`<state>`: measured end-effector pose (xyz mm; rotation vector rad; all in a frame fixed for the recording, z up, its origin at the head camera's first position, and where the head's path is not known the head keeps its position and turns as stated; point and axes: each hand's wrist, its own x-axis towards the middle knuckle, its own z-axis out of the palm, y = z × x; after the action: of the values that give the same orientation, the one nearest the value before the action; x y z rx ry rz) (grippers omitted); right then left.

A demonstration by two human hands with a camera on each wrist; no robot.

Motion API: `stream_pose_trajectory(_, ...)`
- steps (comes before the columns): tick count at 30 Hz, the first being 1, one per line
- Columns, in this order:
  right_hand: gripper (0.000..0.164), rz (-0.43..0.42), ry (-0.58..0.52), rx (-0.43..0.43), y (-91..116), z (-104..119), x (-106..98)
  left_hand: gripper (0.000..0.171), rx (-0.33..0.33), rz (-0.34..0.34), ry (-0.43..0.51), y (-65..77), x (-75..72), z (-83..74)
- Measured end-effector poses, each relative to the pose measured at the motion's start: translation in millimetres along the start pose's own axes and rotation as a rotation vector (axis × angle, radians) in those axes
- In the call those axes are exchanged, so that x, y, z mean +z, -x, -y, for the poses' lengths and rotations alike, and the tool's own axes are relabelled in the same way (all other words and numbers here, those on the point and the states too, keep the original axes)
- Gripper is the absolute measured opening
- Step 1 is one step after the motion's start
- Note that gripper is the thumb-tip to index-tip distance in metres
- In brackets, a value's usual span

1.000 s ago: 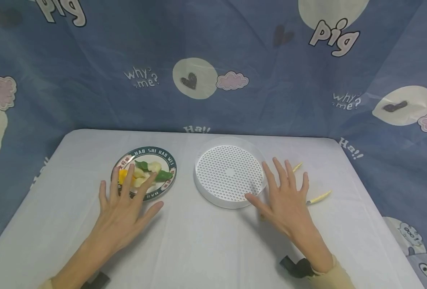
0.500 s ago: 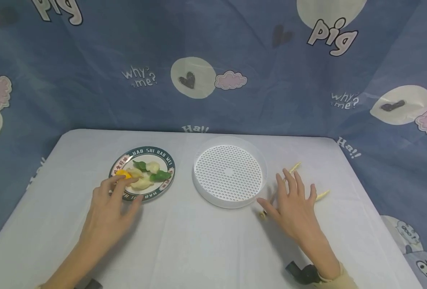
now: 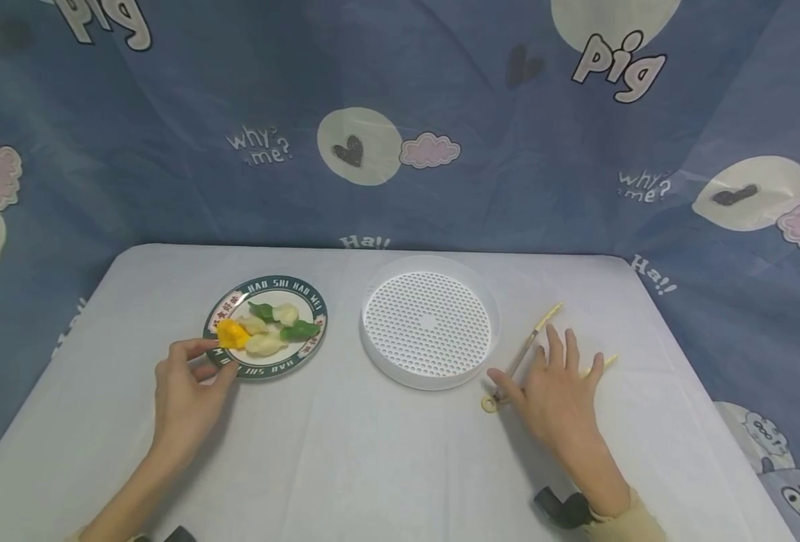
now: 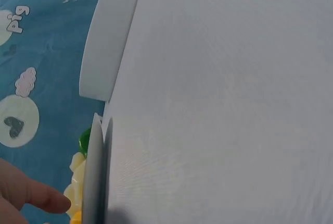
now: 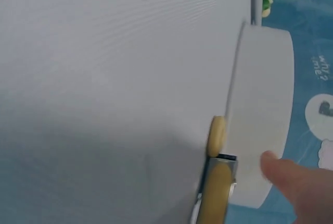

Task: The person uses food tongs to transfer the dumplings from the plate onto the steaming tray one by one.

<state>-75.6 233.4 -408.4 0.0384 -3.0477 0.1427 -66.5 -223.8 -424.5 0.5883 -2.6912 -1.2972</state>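
Observation:
A round plate [image 3: 284, 369] with a green lettered rim stands on the left of the table in the head view. On it lie pale dumpling-shaped pieces [image 3: 265, 345], green leaf-like pieces [image 3: 300, 331] and a yellow piece [image 3: 232, 333]. My left hand [image 3: 188, 395] is at the plate's left edge, index fingertip and thumb right at the rim, beside the yellow piece. My right hand [image 3: 565, 399] spreads its fingers above a pair of tongs [image 3: 523, 351], partly hiding it. The tongs are metal with yellow ends and a yellow ring, arms apart.
Between the hands stands a round white steamer tray [image 3: 400, 374] with a perforated surface. A white cloth covers the table [image 3: 372, 467]. Behind it hangs a blue printed curtain [image 3: 250, 203].
My left hand has drawn back from over the plate to its left edge, its fingers more bent. My right hand has moved right and down, away from the steamer tray, uncovering more of the tongs.

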Motion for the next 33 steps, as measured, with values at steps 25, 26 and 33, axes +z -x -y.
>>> stream_pose_trajectory(25, 0.088, 0.141, -0.039, -0.034, 5.1, -7.6, 7.6, 0.075, -0.041, 0.021, 0.003, -9.9, 6.3, 8.8)
stream_pose_trajectory(26, 0.087, 0.15, -0.048, -0.034, 6.2, -8.6, 7.3, 0.078, -0.055, 0.028, 0.008, -10.0, 6.2, 8.8)
stream_pose_trajectory(33, 0.078, 0.186, -0.058, -0.062, 15.3, -13.5, 4.5, 0.089, -0.114, 0.067, 0.027, -10.7, 3.4, 9.6)
